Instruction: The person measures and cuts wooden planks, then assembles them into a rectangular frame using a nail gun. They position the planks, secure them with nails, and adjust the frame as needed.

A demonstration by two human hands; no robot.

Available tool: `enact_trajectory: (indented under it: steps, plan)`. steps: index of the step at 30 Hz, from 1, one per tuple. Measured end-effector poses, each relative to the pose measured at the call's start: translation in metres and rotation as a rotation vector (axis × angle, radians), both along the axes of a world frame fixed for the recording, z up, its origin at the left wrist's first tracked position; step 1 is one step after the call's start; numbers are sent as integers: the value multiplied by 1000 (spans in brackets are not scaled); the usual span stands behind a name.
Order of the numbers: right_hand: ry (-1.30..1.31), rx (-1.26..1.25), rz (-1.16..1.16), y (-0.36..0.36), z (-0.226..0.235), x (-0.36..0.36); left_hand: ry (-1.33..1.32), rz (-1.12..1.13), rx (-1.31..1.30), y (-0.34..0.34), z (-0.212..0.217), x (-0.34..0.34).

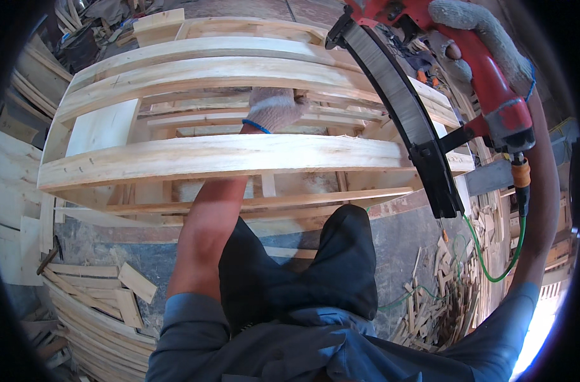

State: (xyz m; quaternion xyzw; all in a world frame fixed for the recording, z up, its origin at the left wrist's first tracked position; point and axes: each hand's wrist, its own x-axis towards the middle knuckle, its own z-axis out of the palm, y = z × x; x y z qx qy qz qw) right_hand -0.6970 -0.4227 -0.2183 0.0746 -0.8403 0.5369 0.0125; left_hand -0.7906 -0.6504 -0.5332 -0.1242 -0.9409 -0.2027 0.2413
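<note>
A large wooden crate frame (pixel 239 156) of pale slats lies in front of me. My left forearm passes beneath its near slat. In the gap beyond, my left hand (pixel 277 108), in a knitted glove with a blue cuff, is closed against the underside of a farther wooden slat (pixel 226 71). Its fingers are partly hidden, so what they hold cannot be made out. At the upper right my right hand (pixel 490 41), gloved too, grips a red nail gun (pixel 494 83). The gun's long curved magazine (pixel 398 95) hangs over the right end of the frame.
A green air hose (pixel 516 254) loops from the gun's coupling. Scrap wood strips (pixel 439 299) are heaped on the floor at the right. Stacked boards (pixel 99 331) and short offcuts (pixel 137 283) lie at the left, near a hammer (pixel 48 258). My knees are close to the frame's near side.
</note>
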Motion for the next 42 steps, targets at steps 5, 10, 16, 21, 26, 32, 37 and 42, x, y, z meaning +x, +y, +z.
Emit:
enact_trajectory:
  steps: [5, 10, 16, 21, 26, 32, 37, 42]
  plan:
    - [4, 94, -22, -13, 16, 1, -5, -15, 90, 14, 10, 4]
    - [-5, 152, -40, -14, 20, 0, -7, -51, 137, 27, 10, 6]
    - [-2, 108, 38, -23, 7, -23, -107, 3, 76, -14, 13, 9]
    - [16, 231, -50, -20, 34, 2, -185, -79, 136, 31, 30, 13]
    - [-1, 199, -5, -18, 16, -4, -149, -37, 85, 14, 20, 14]
    - [22, 208, 6, -24, 23, -8, -127, 47, -1, 8, 19, 8]
    - [16, 225, 0, -19, 23, -7, -228, 3, 41, 14, 26, 10]
    - [7, 226, 2, -18, 26, -5, -240, 13, 29, 12, 28, 11]
